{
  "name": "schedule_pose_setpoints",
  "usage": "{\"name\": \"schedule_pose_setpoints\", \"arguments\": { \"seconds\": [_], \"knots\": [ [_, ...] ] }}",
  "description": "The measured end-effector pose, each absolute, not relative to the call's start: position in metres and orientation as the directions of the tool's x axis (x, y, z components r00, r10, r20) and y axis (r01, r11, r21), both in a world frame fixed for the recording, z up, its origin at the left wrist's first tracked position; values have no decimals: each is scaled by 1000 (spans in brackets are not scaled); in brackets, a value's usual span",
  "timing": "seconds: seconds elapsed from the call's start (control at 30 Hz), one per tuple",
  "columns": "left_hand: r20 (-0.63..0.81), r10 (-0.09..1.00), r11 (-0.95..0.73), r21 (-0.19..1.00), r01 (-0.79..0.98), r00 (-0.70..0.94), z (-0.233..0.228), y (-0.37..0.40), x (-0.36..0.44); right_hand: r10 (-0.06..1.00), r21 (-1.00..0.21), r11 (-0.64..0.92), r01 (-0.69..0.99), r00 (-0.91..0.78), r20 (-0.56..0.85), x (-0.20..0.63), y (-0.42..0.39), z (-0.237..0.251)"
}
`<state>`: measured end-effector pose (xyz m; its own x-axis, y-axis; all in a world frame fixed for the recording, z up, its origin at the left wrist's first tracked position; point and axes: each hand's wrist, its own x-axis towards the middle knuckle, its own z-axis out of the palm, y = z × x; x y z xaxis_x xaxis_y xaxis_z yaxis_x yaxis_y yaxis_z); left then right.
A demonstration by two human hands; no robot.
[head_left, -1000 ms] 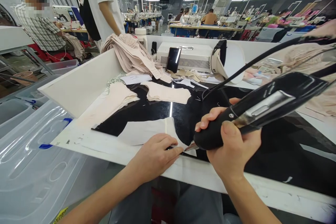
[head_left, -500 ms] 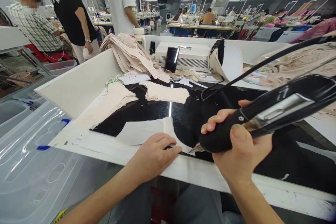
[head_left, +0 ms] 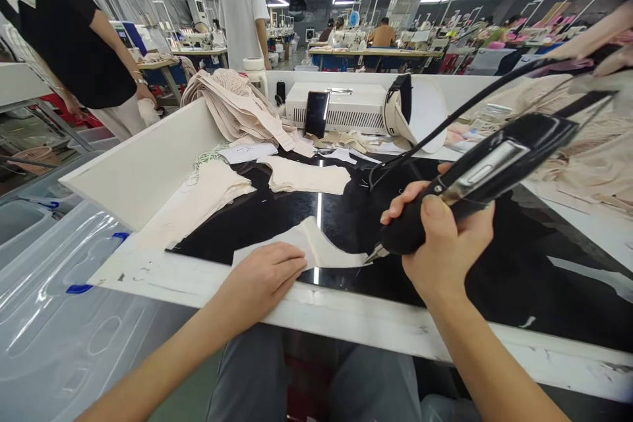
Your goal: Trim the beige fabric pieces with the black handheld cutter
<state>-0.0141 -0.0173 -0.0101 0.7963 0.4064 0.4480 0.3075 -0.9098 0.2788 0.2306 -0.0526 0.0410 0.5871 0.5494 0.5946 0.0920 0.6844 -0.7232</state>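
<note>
A pale cut fabric piece point(head_left: 297, 237) with a lighter strip across it lies near the front edge of a glossy black board point(head_left: 217, 217). My left hand point(head_left: 264, 273) rests flat on the fabric's near edge, fingers stretched out; what lies under them is hidden. Gripped in my right hand point(head_left: 440, 244) is a black corded hand tool point(head_left: 475, 178) with a silver lever and a pointed metal tip. That tip meets the fabric's right-hand corner. Behind lies a stack of cream fabric pieces point(head_left: 309, 175), with another cream stack point(head_left: 212, 194) to its left.
At the back stand a white vented box point(head_left: 341, 109), a phone point(head_left: 316, 113) and a white bottle point(head_left: 256, 72). Cream fabric strips point(head_left: 232, 102) heap at the left, more cloth point(head_left: 568, 158) at the right. Clear plastic bins point(head_left: 44, 297) stand left of the table. People stand beyond.
The fabric piece has turned, its right corner rising away from the table's front edge. My left hand has slid left, and the tool's tip has moved slightly away from me.
</note>
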Motion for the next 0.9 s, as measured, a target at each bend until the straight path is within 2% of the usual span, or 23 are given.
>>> {"name": "schedule_pose_setpoints", "arguments": {
  "seconds": [0.1,0.2,0.3,0.37,0.43,0.5,0.57,0.73,0.9],
  "knots": [
    [343,447,-885,302,354,826,-1,-31,-16,527,-704,703,103,590,612,233,-44,43],
    [226,515,-825,394,406,827,12,-43,-12,524,-698,710,91,595,610,229,-40,48],
    [192,543,-801,409,437,817,22,-34,-2,546,-703,709,57,587,598,222,-38,51],
    [212,494,-847,338,411,843,27,-17,6,560,-705,708,36,579,592,218,-38,52],
    [223,357,-913,291,287,907,29,3,16,572,-712,702,20,579,581,215,-38,51],
    [218,249,-934,311,175,944,30,21,26,580,-717,697,18,575,578,214,-38,50],
    [167,190,-928,354,121,968,29,33,35,591,-722,692,20,558,582,213,-39,48],
    [24,114,-909,405,94,993,24,46,47,612,-717,696,-13,533,584,211,-41,44],
    [-37,135,-898,419,138,990,26,46,48,634,-723,690,-45,520,573,208,-41,43]
  ]
}}
